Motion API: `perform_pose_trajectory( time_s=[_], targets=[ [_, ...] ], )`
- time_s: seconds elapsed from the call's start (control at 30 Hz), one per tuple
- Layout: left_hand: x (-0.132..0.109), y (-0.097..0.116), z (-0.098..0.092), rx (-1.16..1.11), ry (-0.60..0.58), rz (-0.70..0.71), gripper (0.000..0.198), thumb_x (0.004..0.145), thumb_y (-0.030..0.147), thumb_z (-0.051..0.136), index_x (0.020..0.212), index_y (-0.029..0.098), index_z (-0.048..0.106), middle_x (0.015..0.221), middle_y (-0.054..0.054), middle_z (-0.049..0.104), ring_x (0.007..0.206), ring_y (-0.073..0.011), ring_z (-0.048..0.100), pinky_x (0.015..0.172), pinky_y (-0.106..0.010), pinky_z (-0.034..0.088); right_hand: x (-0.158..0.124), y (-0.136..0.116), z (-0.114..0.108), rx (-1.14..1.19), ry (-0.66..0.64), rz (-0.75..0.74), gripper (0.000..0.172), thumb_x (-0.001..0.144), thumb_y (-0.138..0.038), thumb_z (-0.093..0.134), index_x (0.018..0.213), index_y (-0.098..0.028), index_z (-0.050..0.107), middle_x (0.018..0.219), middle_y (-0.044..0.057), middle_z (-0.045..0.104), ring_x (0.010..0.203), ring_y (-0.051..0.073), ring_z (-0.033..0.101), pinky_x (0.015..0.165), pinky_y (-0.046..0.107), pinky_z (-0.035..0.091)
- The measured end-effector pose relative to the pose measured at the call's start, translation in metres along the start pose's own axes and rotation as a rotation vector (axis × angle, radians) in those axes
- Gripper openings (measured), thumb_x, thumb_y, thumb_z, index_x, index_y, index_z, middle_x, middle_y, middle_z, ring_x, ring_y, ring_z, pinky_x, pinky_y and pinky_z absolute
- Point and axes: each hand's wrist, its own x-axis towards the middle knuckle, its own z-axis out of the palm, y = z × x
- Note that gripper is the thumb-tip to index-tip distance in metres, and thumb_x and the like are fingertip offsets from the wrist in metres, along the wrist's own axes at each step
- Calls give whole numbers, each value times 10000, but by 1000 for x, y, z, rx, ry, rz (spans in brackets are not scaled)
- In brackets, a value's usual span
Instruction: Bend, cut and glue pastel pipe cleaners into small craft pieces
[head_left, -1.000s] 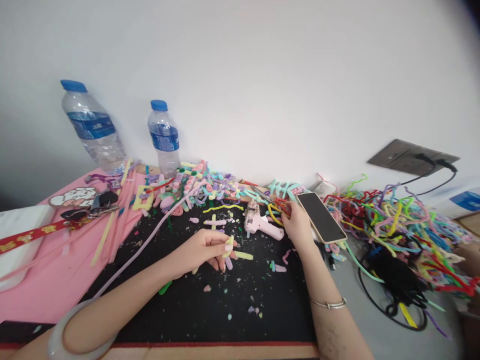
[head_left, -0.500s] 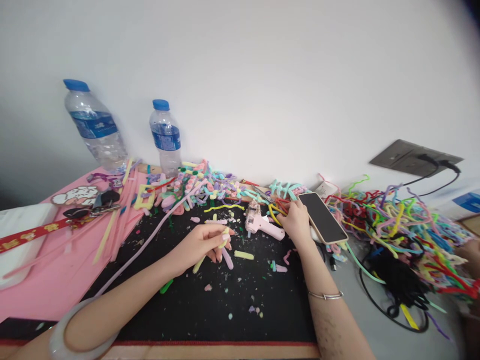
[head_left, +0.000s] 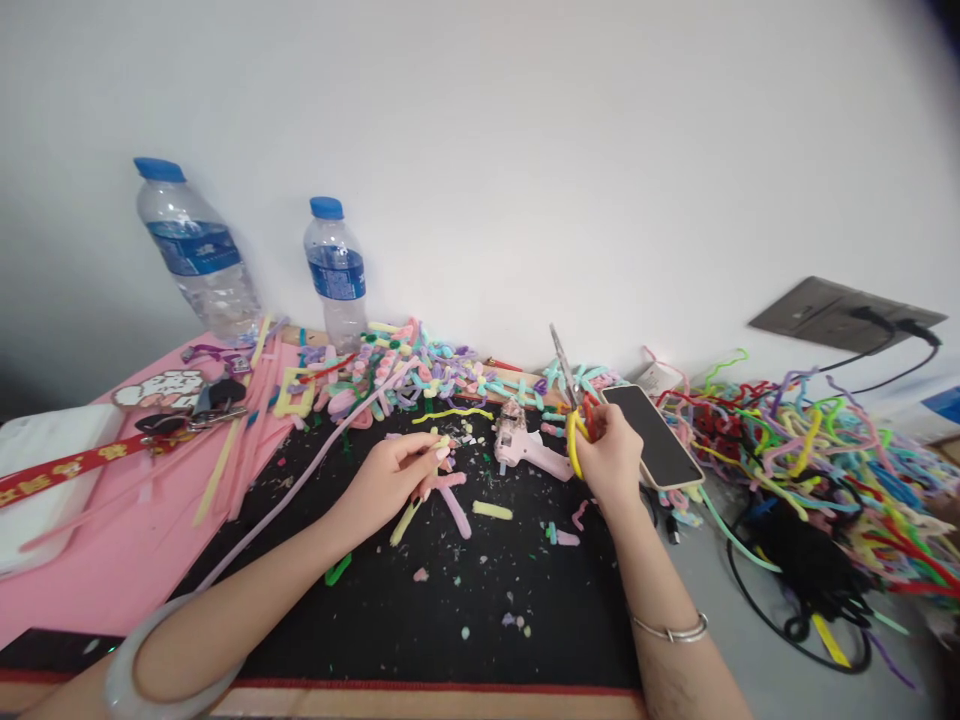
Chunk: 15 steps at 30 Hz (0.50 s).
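Note:
My right hand [head_left: 611,455] is closed on the yellow and red handles of a pair of scissors [head_left: 574,400], whose blades point up toward the wall. A pinch of my left hand [head_left: 401,472] holds a small piece of yellow pipe cleaner [head_left: 443,441] over the black mat [head_left: 375,610]. Below its fingers lie a purple fuzzy strip [head_left: 456,512] and a pale yellow one [head_left: 406,523]. Between my hands is a pink glue gun [head_left: 529,450] lying on its side, with a short yellow piece [head_left: 493,511] in front of it.
Two water bottles [head_left: 199,250] [head_left: 336,275] stand against the wall. A heap of coloured pipe cleaners [head_left: 832,430] covers the right side, near a phone [head_left: 652,437] and a black cord bundle [head_left: 802,560]. Pink sheets [head_left: 82,600] lie at left, and a long purple stem [head_left: 292,485] crosses the mat.
My right hand has lifted the scissors from beside the glue gun, and their blades now stand raised. My left hand has moved slightly up and left with the yellow piece.

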Motion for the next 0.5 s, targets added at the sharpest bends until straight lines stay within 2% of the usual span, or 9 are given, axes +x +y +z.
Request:
perform_pose_trajectory(
  time_s=[0.1,0.17,0.23,0.3,0.37,0.5],
  targets=[
    [0,3,-1,-35,80,12,289,839,403,566,925,153,684,518,29,573,521,-138,551,534,-234,464,-17,-23,-5,30,-146,-96,204,730,-359,583,687,-221,440,583,-21,500,525,152,463,521,263,350],
    [-1,4,-2,-58,120,11,294,830,398,580,941,145,681,575,-1,647,537,-149,583,508,-233,462,-29,-39,-7,32,-247,-170,178,725,-352,585,740,-214,475,666,9,556,592,174,512,547,269,369],
    [-2,5,-2,-65,149,3,288,823,389,591,938,140,681,606,-16,683,545,-156,602,504,-236,468,-39,-53,-8,46,-332,-229,217,724,-340,586,866,-205,491,820,44,595,692,197,559,591,278,404],
    [-3,6,-3,-54,177,0,274,822,375,593,932,140,681,606,-16,694,536,-154,604,507,-236,473,-47,-63,-9,39,-394,-277,252,733,-331,572,923,-198,475,889,65,593,736,208,571,605,284,414],
    [-4,6,-3,-31,193,9,240,830,353,580,893,145,681,599,-12,697,524,-150,601,506,-234,475,-53,-69,-9,11,-436,-314,231,737,-338,577,890,-199,475,853,56,589,717,207,561,600,286,405],
    [-6,6,-4,44,202,62,218,837,279,538,691,164,652,608,-10,700,529,-145,602,527,-230,482,-59,-72,-8,-31,-496,-350,228,724,-383,622,804,-202,509,770,33,587,668,195,547,592,281,383]
  ],
)
